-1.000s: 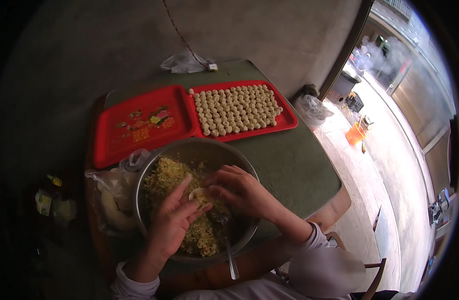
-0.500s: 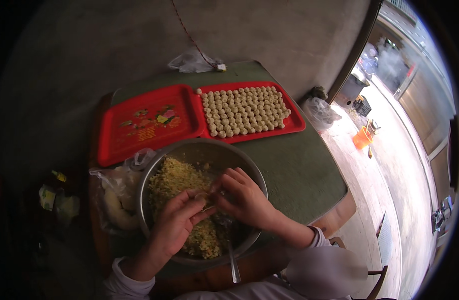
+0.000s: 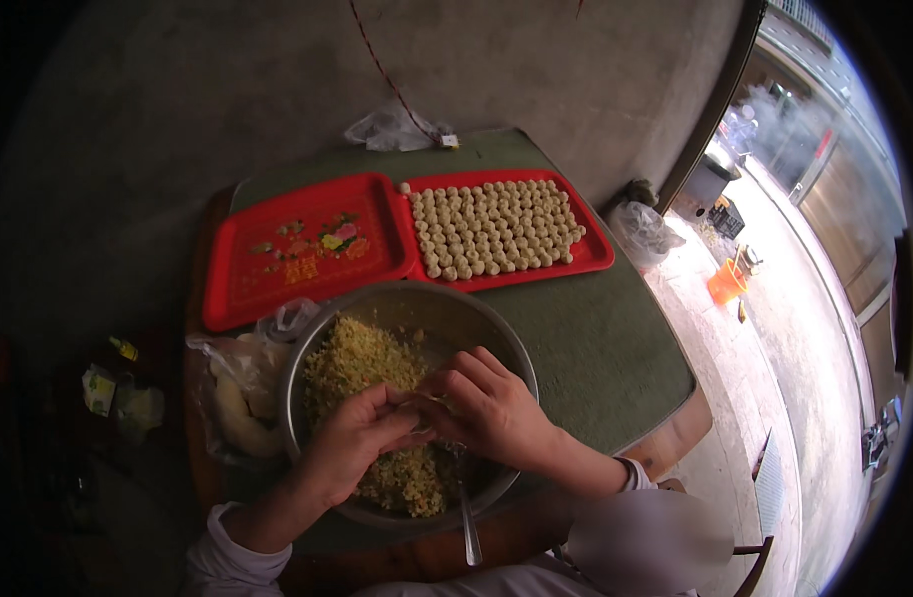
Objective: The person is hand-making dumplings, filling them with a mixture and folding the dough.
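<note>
Over a large steel bowl (image 3: pixel 307 343) of crumbly yellow-green filling (image 3: pixel 362 358), my two hands meet with fingertips pinched together. Between them is a small, pale dough wrapper (image 3: pixel 418 402), mostly covered by the fingers; whether it holds filling cannot be made out. My left hand (image 3: pixel 359 438) supports it from the left, thumb uppermost. My right hand (image 3: pixel 491 408) bends over it from the right, fingers curled onto its edge. A metal spoon (image 3: pixel 469 527) rests in the bowl, its handle leaning over the near rim.
Behind the bowl, a red tray (image 3: pixel 586 224) bears rows of small round dumplings (image 3: pixel 491 229). A flower-printed red tray (image 3: pixel 277 284) overlaps its left side. Left of the bowl lies a plastic bag (image 3: pixel 243 398) with pale dough inside. The green tabletop (image 3: pixel 606 348) extends rightward.
My right fingers have closed in over the wrapper, hiding more of it, and both hands sit tighter together. The whole view has shifted slightly. Trays, bowl and spoon stay in place.
</note>
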A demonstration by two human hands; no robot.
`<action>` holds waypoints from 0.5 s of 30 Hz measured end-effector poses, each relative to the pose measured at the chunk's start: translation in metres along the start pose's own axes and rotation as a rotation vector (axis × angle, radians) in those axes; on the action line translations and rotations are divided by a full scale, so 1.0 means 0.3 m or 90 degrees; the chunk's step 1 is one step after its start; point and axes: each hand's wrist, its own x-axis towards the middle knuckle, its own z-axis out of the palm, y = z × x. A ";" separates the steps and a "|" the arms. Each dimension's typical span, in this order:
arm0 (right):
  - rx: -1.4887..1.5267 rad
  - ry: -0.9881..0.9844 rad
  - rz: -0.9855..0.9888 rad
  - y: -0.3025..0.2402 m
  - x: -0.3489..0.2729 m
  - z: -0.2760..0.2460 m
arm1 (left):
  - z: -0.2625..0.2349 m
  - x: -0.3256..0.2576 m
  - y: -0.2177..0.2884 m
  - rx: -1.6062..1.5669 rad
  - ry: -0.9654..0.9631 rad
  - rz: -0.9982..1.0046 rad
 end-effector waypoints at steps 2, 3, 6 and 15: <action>0.020 0.000 0.005 -0.001 -0.001 -0.003 | -0.002 -0.003 0.001 0.013 -0.001 0.000; 0.045 0.000 0.006 -0.004 0.002 -0.008 | -0.003 -0.005 0.002 0.013 0.000 0.001; 0.074 -0.018 -0.002 0.001 0.012 -0.028 | -0.007 0.000 0.008 0.024 -0.022 -0.003; 0.107 -0.040 0.010 0.010 0.005 -0.012 | 0.002 0.000 0.012 0.034 -0.022 -0.031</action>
